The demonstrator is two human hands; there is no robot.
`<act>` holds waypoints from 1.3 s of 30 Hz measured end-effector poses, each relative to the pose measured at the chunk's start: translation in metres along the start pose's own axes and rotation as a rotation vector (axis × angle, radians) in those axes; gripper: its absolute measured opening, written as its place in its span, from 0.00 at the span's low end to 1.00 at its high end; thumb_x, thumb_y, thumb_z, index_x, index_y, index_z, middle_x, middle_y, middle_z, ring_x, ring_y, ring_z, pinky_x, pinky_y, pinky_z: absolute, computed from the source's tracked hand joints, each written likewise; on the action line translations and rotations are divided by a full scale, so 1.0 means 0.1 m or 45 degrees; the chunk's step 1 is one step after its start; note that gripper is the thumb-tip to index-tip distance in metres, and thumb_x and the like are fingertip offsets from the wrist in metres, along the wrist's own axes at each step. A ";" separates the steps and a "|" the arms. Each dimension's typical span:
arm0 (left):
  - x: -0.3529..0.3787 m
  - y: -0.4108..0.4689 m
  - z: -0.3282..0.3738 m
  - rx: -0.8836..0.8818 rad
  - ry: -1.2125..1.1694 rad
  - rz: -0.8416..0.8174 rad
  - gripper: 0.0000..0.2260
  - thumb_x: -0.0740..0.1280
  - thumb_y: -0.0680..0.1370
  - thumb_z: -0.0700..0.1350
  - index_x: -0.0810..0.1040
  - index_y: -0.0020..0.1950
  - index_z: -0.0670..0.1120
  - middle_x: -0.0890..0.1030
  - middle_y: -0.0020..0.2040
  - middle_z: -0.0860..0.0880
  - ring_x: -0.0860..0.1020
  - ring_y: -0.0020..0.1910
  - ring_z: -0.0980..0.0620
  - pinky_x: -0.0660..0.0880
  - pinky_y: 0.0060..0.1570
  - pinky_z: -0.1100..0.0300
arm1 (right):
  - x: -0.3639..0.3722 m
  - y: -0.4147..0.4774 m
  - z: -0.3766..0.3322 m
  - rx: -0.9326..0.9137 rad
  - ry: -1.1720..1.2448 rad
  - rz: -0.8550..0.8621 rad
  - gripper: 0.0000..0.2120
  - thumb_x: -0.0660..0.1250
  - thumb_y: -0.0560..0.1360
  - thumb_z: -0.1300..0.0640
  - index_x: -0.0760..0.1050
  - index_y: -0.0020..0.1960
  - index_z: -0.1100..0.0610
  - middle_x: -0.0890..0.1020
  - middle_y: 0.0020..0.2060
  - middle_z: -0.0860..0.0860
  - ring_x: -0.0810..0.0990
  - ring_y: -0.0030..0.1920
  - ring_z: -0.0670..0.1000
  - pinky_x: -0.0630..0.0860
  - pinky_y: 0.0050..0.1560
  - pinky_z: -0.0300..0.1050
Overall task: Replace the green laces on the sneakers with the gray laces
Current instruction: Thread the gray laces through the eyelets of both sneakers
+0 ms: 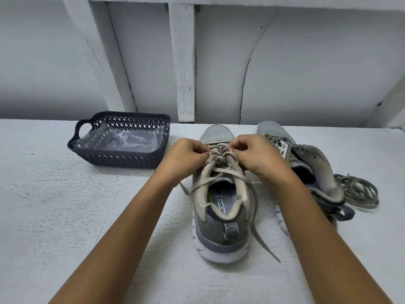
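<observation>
**White table (65,216): tensioning the lace at mid-eyelets**

We stand the centre sneaker (219,233) upright, heel toward us, so its eyelets face up. Our left hand (186,155) and right hand (254,154) each pinch the lace (221,170) at the middle eyelets, probably to draw it snug. The second sneaker (306,163) lies tilted alongside, unlaced, with loose laces (359,191) just beyond it.

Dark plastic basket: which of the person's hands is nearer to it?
Left. The left hand pinches the lace just right of the basket; the right hand pinches it farther right.
</observation>
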State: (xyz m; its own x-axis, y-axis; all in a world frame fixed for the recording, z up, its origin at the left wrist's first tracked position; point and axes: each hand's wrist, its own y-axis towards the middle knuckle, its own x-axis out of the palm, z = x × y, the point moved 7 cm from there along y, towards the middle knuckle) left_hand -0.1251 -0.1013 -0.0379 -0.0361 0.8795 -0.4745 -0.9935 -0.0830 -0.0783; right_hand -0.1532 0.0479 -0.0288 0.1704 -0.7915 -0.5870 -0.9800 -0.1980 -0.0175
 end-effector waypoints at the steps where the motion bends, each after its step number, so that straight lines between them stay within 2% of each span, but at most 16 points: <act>1: 0.01 0.01 0.00 0.007 0.009 0.009 0.03 0.69 0.75 0.42 0.83 0.43 0.45 0.82 0.35 0.45 0.75 0.32 0.52 0.74 0.38 0.56 | 0.01 0.01 0.00 -0.009 -0.034 0.010 0.11 0.66 0.75 0.61 0.75 0.36 0.50 0.78 0.32 0.48 0.76 0.38 0.50 0.75 0.45 0.47; 4: 0.04 0.01 0.03 0.049 0.091 0.041 0.05 0.69 0.75 0.44 0.79 0.39 0.49 0.81 0.36 0.49 0.76 0.35 0.51 0.73 0.40 0.58 | 0.01 0.01 -0.03 -0.029 -0.149 0.054 0.07 0.63 0.77 0.60 0.75 0.41 0.51 0.78 0.36 0.48 0.76 0.42 0.49 0.71 0.46 0.43; 7: 0.04 0.01 0.05 0.048 0.236 0.112 0.05 0.64 0.78 0.47 0.75 0.42 0.51 0.82 0.47 0.48 0.79 0.48 0.48 0.75 0.52 0.53 | -0.01 0.01 -0.02 -0.016 -0.181 0.109 0.05 0.61 0.78 0.58 0.75 0.47 0.53 0.76 0.39 0.47 0.74 0.45 0.49 0.69 0.47 0.43; 10: 0.02 0.02 0.06 0.042 0.205 0.197 0.04 0.62 0.80 0.47 0.74 0.46 0.48 0.80 0.51 0.48 0.77 0.52 0.47 0.72 0.56 0.53 | 0.00 0.01 0.00 0.003 -0.116 0.151 0.05 0.60 0.78 0.58 0.74 0.48 0.54 0.75 0.36 0.46 0.75 0.46 0.52 0.69 0.47 0.45; 12: 0.03 0.03 0.07 0.065 0.110 0.185 0.04 0.62 0.80 0.45 0.75 0.47 0.46 0.80 0.50 0.48 0.77 0.49 0.48 0.72 0.51 0.56 | 0.00 0.01 -0.01 0.004 -0.073 0.163 0.06 0.61 0.78 0.58 0.77 0.49 0.57 0.80 0.42 0.51 0.78 0.49 0.54 0.71 0.50 0.45; 15: -0.01 0.03 0.07 0.087 0.053 0.180 0.07 0.63 0.79 0.43 0.80 0.49 0.44 0.81 0.47 0.47 0.74 0.38 0.53 0.70 0.43 0.59 | -0.05 0.01 0.00 0.011 -0.132 0.178 0.10 0.61 0.78 0.59 0.80 0.51 0.60 0.83 0.49 0.56 0.79 0.53 0.55 0.70 0.49 0.42; 17: -0.03 0.02 0.06 0.094 0.111 0.170 0.07 0.65 0.78 0.43 0.82 0.51 0.45 0.82 0.44 0.48 0.75 0.37 0.54 0.72 0.44 0.60 | -0.07 0.00 0.00 -0.005 -0.179 0.171 0.09 0.63 0.77 0.61 0.82 0.51 0.58 0.83 0.48 0.54 0.79 0.51 0.52 0.68 0.45 0.38; 20: -0.03 -0.01 0.06 0.126 0.110 0.141 0.06 0.70 0.75 0.45 0.85 0.49 0.47 0.83 0.39 0.50 0.77 0.34 0.57 0.74 0.41 0.61 | -0.08 -0.02 -0.04 -0.064 -0.190 0.175 0.07 0.67 0.75 0.61 0.83 0.50 0.57 0.82 0.42 0.50 0.77 0.43 0.46 0.65 0.34 0.34; 23: -0.03 0.01 0.06 0.131 0.132 0.157 0.03 0.71 0.74 0.46 0.84 0.44 0.49 0.83 0.38 0.50 0.78 0.36 0.53 0.75 0.41 0.59 | -0.08 0.00 -0.06 -0.086 -0.181 0.168 0.06 0.68 0.73 0.61 0.83 0.48 0.56 0.80 0.38 0.48 0.76 0.42 0.45 0.66 0.32 0.33; 25: -0.01 0.03 0.05 0.133 0.192 0.176 0.02 0.69 0.76 0.46 0.80 0.43 0.51 0.81 0.38 0.52 0.78 0.38 0.52 0.73 0.41 0.59 | -0.04 0.03 -0.07 -0.092 -0.195 0.138 0.05 0.68 0.74 0.61 0.81 0.47 0.56 0.79 0.38 0.48 0.76 0.42 0.46 0.68 0.35 0.34; 27: 0.01 0.05 0.04 0.129 0.312 0.202 0.03 0.66 0.77 0.46 0.78 0.45 0.51 0.81 0.45 0.52 0.78 0.45 0.51 0.73 0.47 0.56 | 0.01 0.07 -0.08 -0.084 -0.277 0.093 0.05 0.65 0.75 0.62 0.79 0.48 0.57 0.78 0.41 0.49 0.76 0.45 0.49 0.69 0.42 0.39; 29: 0.01 0.07 0.02 0.120 0.373 0.234 0.05 0.63 0.79 0.47 0.77 0.49 0.49 0.80 0.52 0.51 0.77 0.50 0.50 0.71 0.50 0.56 | 0.04 0.09 -0.09 -0.075 -0.375 0.058 0.07 0.61 0.77 0.61 0.77 0.49 0.59 0.80 0.47 0.53 0.77 0.51 0.54 0.70 0.49 0.44; 31: 0.00 0.10 0.02 0.116 0.384 0.257 0.07 0.62 0.80 0.48 0.76 0.51 0.47 0.79 0.55 0.50 0.77 0.52 0.50 0.70 0.50 0.56 | 0.04 0.11 -0.09 -0.083 -0.416 0.055 0.08 0.58 0.79 0.60 0.75 0.52 0.60 0.80 0.53 0.55 0.76 0.55 0.56 0.69 0.53 0.46; 35: 0.00 0.13 0.04 0.126 0.389 0.282 0.08 0.60 0.81 0.48 0.75 0.53 0.46 0.78 0.56 0.49 0.75 0.51 0.51 0.65 0.45 0.60 | 0.03 0.13 -0.08 -0.071 -0.409 0.123 0.09 0.57 0.80 0.58 0.73 0.53 0.60 0.79 0.54 0.56 0.75 0.56 0.57 0.68 0.53 0.47; 39: -0.05 0.13 0.04 0.162 0.225 0.271 0.09 0.61 0.80 0.43 0.79 0.54 0.43 0.81 0.52 0.47 0.78 0.52 0.49 0.70 0.48 0.60 | -0.05 0.15 -0.06 -0.057 -0.324 0.202 0.08 0.62 0.78 0.61 0.79 0.50 0.60 0.82 0.51 0.55 0.77 0.55 0.55 0.67 0.50 0.41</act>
State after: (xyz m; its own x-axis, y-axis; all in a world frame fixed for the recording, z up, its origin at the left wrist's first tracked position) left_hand -0.1385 -0.1052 -0.0332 -0.2366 0.7528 -0.6143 -0.9716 -0.1876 0.1443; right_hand -0.1678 0.0461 -0.0214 -0.0210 -0.6450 -0.7639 -0.9860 -0.1131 0.1227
